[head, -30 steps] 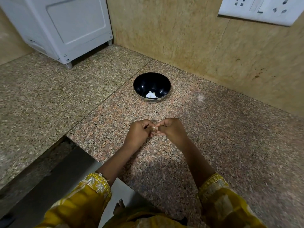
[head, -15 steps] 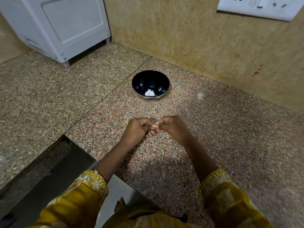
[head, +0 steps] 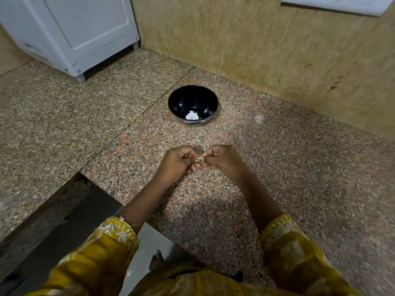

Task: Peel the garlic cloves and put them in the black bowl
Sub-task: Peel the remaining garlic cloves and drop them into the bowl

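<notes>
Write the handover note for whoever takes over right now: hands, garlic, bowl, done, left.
Left hand: pinches a garlic clove above the granite counter.
Right hand: pinches the same clove from the other side.
Black bowl: on the counter beyond the hands, with white pieces, likely garlic, at its bottom.
Done: only those pieces are in the bowl.
Left: finish peeling the held clove, drop it in; no other cloves in view.

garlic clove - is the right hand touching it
Touching. The head view shows the right hand pinching the garlic clove at its fingertips, with the left hand gripping it from the other side.
</notes>
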